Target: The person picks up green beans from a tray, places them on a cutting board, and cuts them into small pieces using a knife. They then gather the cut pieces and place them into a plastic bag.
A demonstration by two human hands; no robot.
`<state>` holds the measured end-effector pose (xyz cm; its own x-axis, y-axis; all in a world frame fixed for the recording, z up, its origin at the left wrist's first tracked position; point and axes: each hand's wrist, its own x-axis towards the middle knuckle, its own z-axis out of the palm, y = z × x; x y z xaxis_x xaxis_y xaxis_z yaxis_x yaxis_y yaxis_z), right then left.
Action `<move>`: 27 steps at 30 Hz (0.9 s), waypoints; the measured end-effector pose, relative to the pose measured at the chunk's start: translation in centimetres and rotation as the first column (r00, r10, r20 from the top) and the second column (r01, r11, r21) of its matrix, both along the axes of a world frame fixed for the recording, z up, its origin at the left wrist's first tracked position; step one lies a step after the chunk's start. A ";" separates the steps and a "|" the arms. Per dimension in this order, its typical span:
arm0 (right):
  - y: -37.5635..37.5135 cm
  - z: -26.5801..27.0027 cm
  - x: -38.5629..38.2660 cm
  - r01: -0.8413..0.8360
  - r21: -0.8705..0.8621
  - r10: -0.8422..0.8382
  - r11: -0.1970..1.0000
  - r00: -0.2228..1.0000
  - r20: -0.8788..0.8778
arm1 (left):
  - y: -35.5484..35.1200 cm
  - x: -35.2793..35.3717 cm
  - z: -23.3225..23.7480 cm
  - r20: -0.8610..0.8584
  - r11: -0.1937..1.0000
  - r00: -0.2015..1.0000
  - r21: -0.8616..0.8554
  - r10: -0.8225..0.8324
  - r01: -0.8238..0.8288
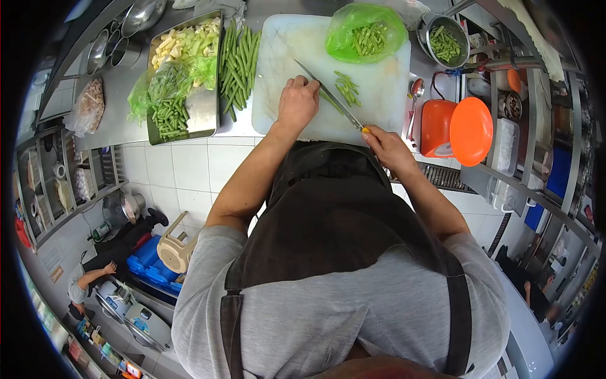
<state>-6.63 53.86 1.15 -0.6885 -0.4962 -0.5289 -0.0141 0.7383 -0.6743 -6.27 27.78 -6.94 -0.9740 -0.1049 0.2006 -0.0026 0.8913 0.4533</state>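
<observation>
On the white cutting board (278, 47), my left hand (298, 103) is closed with its fingers curled down, just left of the blade. A bit of green bean (328, 99) shows between its fingertips and the knife; the rest of what it grips is hidden. My right hand (392, 153) is wrapped round the yellow handle of a knife (341, 105), whose blade points up and left across the board. Short cut green beans (348, 88) lie right of the blade. Behind them sits a green plastic bag (334, 39) with cut beans inside.
Whole green beans (238, 69) lie left of the board, beside a metal tray (202, 114) of cut vegetables. A pot (464, 57) with cut beans, a spoon (415, 91) and an orange container (437, 126) stand right. Other people (104, 265) are in the background.
</observation>
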 end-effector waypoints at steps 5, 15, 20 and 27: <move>-3.0 -4.5 -0.7 0.017 -0.178 -0.044 0.984 0.988 -0.146 | -0.2 -0.1 0.0 -0.011 0.999 0.999 0.000 -0.037 0.037; -1.2 -2.7 -0.8 0.038 -0.152 -0.063 0.988 0.985 -0.162 | -0.3 0.0 -0.4 -0.018 0.999 0.999 0.026 -0.042 0.043; -1.7 -3.9 -0.4 0.013 -0.165 -0.032 0.986 0.993 -0.111 | -0.4 -0.1 -0.5 -0.027 0.998 0.999 0.043 -0.045 0.046; -4.4 -4.8 -2.2 0.030 -0.224 -0.069 0.974 0.983 -0.169 | -0.6 -0.2 -0.3 -0.026 0.996 0.997 0.052 -0.068 0.069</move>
<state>-8.82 49.44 -3.64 -0.7873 -0.5495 -0.2797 -0.1132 0.5748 -0.8104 -6.50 27.16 -7.20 -0.9742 -0.0492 0.2202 0.0691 0.8640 0.4988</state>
